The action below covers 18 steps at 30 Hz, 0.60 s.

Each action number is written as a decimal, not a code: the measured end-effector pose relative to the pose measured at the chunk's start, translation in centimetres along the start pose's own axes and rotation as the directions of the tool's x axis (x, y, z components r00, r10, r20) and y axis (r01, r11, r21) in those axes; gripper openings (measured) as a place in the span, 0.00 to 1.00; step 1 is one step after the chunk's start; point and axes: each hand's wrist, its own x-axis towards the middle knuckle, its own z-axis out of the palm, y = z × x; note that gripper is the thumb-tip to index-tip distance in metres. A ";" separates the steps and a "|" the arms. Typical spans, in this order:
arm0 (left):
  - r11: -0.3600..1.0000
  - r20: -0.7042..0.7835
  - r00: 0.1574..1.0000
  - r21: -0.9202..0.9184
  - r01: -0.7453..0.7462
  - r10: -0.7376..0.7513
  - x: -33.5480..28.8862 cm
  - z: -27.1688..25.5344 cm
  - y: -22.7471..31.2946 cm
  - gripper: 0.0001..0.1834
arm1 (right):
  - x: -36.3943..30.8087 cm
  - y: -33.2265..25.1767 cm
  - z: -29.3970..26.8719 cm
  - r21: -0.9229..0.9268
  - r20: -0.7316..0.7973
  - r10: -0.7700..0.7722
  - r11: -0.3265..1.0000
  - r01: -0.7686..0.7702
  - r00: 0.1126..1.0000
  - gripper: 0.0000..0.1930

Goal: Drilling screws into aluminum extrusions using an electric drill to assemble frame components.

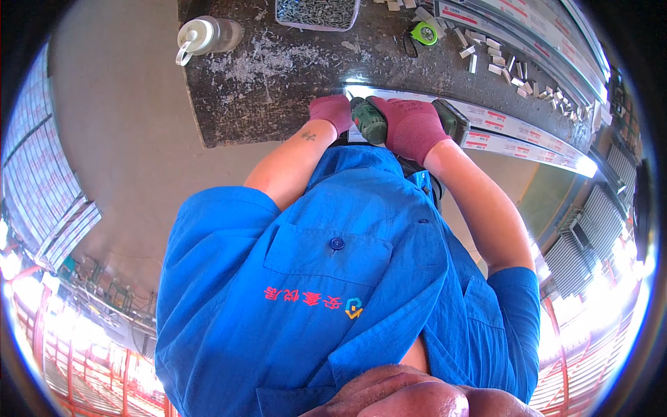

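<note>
Both my hands wear dark red work gloves. My right hand (pixel 411 125) grips a green cordless drill (pixel 368 119), its tip pointing at the near end of a long silver metal profile (pixel 517 132) that runs to the right along the edge of the dark workbench (pixel 243 97). My left hand (pixel 332 111) is closed at the drill's front, beside the profile's end; what it presses on is hidden. My blue work shirt fills the lower picture.
A white plastic bottle (pixel 207 36) lies at the bench's far left. A tray of screws (pixel 316 12) sits at the back, a green tape measure (pixel 424 33) beside it. Several short metal offcuts (pixel 504 66) and more long profiles (pixel 535 31) lie at the right.
</note>
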 end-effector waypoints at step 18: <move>0.997 0.014 1.000 -0.070 0.026 -0.025 -0.7 -1.1 0.5 0.23 | 0.1 -0.3 -0.2 -0.069 0.027 -0.047 0.996 0.048 0.999 0.27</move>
